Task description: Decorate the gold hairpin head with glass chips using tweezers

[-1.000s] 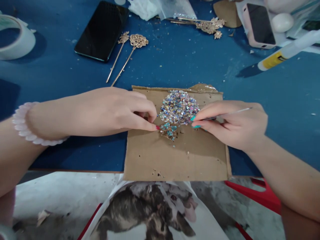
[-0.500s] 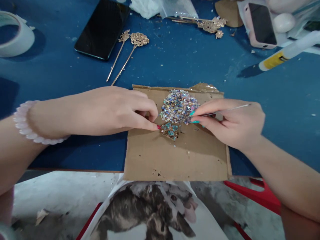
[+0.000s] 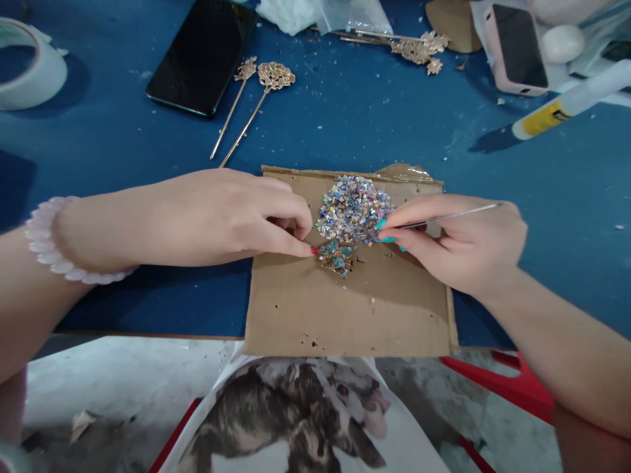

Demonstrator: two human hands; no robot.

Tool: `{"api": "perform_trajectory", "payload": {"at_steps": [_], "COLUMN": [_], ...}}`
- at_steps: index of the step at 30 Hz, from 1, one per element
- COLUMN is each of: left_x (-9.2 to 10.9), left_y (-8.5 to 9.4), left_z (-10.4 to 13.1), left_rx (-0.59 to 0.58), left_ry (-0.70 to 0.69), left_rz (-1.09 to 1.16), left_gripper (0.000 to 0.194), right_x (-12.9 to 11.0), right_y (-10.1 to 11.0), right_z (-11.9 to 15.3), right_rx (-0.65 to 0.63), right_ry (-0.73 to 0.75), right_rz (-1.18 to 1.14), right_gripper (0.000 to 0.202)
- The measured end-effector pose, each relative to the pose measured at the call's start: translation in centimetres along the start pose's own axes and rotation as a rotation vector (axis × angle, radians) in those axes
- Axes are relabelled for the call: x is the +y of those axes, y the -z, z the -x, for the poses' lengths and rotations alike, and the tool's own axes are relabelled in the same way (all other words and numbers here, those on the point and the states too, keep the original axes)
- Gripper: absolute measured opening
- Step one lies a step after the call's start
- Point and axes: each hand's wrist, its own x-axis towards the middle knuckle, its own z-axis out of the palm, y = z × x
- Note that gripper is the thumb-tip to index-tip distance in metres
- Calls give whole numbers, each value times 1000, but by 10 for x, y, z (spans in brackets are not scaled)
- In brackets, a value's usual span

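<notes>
Head view: the small gilt ornament (image 3: pixel 336 257), set with teal chips, lies on the cardboard sheet (image 3: pixel 345 309) just below the heap of iridescent shell flakes (image 3: pixel 353 209). The left hand (image 3: pixel 217 213) pins the ornament's edge under a closed thumb and forefinger. The right hand (image 3: pixel 458 243) pinches thin metal tweezers (image 3: pixel 444 218), tips at the heap's edge; whether they carry a flake is unclear. The ornament looks light, stiff and delicate, best held by its rim.

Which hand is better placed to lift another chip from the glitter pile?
Right. The right hand holds the thin metal tool with its tip at the chip pile; the left hand is pinning the small ornament.
</notes>
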Motion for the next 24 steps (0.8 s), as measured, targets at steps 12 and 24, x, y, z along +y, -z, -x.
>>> {"api": "perform_trajectory", "payload": {"at_steps": [12,24], "left_x": [0,4], "left_y": [1,5], "left_z": [0,0], "left_rx": [17,-82], "left_ry": [-21,66], "left_rz": [11,73], "left_gripper": [46,54], "right_x": [-1,-1], "right_y": [1,1], "right_z": [0,-1], "right_rx": [-15,-11], "right_ry": [-12,-34], "right_rz": [9,-11], "right_gripper": [11,14]}}
